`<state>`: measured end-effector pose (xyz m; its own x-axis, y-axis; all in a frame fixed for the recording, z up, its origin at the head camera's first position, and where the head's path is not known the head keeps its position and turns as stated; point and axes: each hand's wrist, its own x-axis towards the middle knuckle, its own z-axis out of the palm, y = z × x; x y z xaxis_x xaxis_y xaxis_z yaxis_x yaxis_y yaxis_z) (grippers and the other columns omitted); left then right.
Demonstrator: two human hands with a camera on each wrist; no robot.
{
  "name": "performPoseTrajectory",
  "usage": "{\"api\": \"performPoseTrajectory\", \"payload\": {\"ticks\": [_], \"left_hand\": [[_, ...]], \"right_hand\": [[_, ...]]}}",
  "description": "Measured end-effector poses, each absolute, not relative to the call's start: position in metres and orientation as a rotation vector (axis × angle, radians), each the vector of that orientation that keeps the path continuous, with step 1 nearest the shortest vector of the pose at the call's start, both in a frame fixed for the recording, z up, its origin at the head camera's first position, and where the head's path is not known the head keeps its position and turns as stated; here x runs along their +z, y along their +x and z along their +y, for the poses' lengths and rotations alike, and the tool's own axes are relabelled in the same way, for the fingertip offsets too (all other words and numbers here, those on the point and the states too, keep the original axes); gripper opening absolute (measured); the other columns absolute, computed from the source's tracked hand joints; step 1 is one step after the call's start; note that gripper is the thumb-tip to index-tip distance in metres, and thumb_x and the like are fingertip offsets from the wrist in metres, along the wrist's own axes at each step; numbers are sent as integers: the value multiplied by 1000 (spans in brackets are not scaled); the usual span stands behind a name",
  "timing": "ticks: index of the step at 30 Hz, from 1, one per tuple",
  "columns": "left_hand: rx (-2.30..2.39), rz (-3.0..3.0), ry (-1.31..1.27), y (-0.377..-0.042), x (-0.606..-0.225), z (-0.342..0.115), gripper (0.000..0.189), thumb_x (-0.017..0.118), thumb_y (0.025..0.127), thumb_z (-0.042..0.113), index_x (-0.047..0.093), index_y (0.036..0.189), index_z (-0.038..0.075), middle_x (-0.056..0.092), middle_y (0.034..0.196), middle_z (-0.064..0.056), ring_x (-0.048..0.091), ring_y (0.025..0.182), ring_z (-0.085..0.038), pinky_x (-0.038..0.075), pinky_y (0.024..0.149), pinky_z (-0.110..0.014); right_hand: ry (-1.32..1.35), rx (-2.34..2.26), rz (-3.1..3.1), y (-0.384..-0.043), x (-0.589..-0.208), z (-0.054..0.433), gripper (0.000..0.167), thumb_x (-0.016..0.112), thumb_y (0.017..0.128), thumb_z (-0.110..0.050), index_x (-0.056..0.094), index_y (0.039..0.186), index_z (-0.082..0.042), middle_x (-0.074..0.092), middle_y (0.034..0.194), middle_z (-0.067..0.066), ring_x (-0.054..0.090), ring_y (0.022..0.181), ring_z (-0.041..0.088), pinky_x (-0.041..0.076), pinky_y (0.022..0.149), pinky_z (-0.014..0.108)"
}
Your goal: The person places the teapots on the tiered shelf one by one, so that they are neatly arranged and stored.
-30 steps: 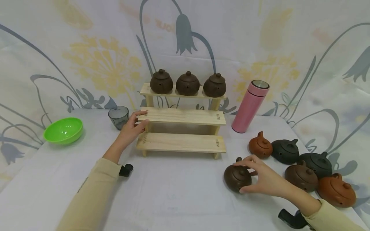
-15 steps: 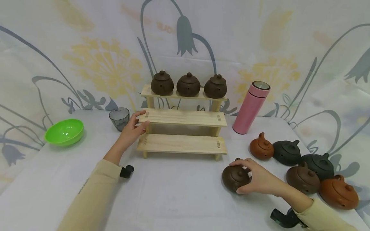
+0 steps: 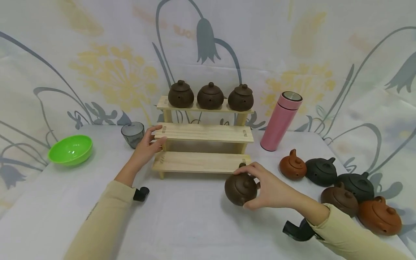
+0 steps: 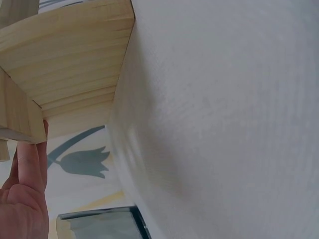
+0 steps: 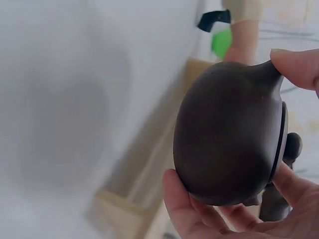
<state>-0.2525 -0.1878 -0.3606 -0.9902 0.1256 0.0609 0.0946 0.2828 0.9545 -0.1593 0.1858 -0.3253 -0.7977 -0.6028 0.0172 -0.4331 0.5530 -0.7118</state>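
Note:
My right hand (image 3: 273,189) holds a dark brown teapot (image 3: 238,189), thumb and fingers spread across it. In the right wrist view the thumb is at the spout of the teapot (image 5: 224,139) and the fingers support the opposite side; its shadow lies apart on the cloth. The teapot is in front of the right end of a three-step wooden display rack (image 3: 204,133). My left hand (image 3: 146,150) grips the left end of the rack's middle board, thumb at the front edge. In the left wrist view, fingers (image 4: 30,167) reach behind the wood. Three dark brown teapots (image 3: 210,97) stand on the top board.
On the right are an orange-brown teapot (image 3: 293,166), a black teapot (image 3: 321,171) and several more. A pink thermos (image 3: 281,121) stands behind them. Left of the rack are a grey glass (image 3: 133,134) and a green bowl (image 3: 70,151). Patterned cloth hangs behind.
My right hand has carried the brown teapot leftward and up from the table, toward the rack's lower right corner. The left hand has kept its hold on the rack.

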Motion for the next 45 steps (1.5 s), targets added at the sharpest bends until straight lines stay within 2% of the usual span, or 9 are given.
{"api": "performPoseTrajectory", "payload": {"ticks": [6, 13, 21, 30, 36, 40, 45], "left_hand": [[1842, 2515, 207, -253, -364, -188, 62, 54, 94, 40, 25, 146, 23, 33, 140, -22, 46, 117, -35, 42, 96, -44], [1831, 2542, 210, -254, -366, -190, 62, 53, 94, 40, 25, 146, 20, 35, 139, -23, 47, 116, -36, 43, 96, -44], [1831, 2544, 206, -256, -366, -190, 61, 52, 94, 40, 25, 146, 21, 37, 136, -23, 47, 115, -34, 43, 95, -44], [1853, 2529, 207, -257, -367, -188, 60, 52, 95, 39, 26, 145, 20, 39, 135, -22, 47, 115, -33, 43, 95, -43], [1849, 2538, 200, -256, -366, -186, 58, 51, 95, 38, 26, 145, 21, 40, 134, -22, 47, 115, -32, 43, 95, -43], [1861, 2526, 196, -256, -366, -185, 58, 52, 95, 38, 27, 145, 22, 41, 133, -21, 47, 115, -32, 44, 95, -42], [1869, 2527, 193, -255, -364, -186, 58, 52, 95, 38, 27, 145, 21, 41, 133, -21, 47, 115, -31, 44, 95, -42]], "right_hand": [[-929, -1073, 2591, -179, -308, 162, 69, 82, 63, -21, 51, 124, -23, 41, 118, 4, 44, 105, 21, 48, 80, 36], [-967, -1078, 2653, -205, -294, 140, 71, 83, 61, -21, 53, 126, -22, 42, 112, 5, 47, 96, 20, 47, 77, 35], [-973, -1071, 2725, -235, -287, 114, 70, 82, 61, -22, 55, 125, -18, 43, 107, 7, 45, 99, 23, 44, 86, 39], [-911, -1107, 2737, -265, -280, 81, 70, 81, 64, -29, 54, 128, -19, 43, 114, 8, 44, 101, 23, 43, 85, 41], [-854, -1144, 2710, -281, -281, 62, 70, 80, 68, -28, 53, 132, -18, 41, 128, 11, 42, 110, 25, 42, 88, 43], [-814, -1254, 2647, -286, -286, 54, 66, 78, 73, -25, 53, 132, -16, 42, 133, 8, 41, 115, 25, 42, 90, 42], [-763, -1410, 2560, -287, -290, 51, 63, 78, 75, -24, 52, 131, -16, 47, 131, 3, 45, 115, 22, 45, 89, 37]]}}
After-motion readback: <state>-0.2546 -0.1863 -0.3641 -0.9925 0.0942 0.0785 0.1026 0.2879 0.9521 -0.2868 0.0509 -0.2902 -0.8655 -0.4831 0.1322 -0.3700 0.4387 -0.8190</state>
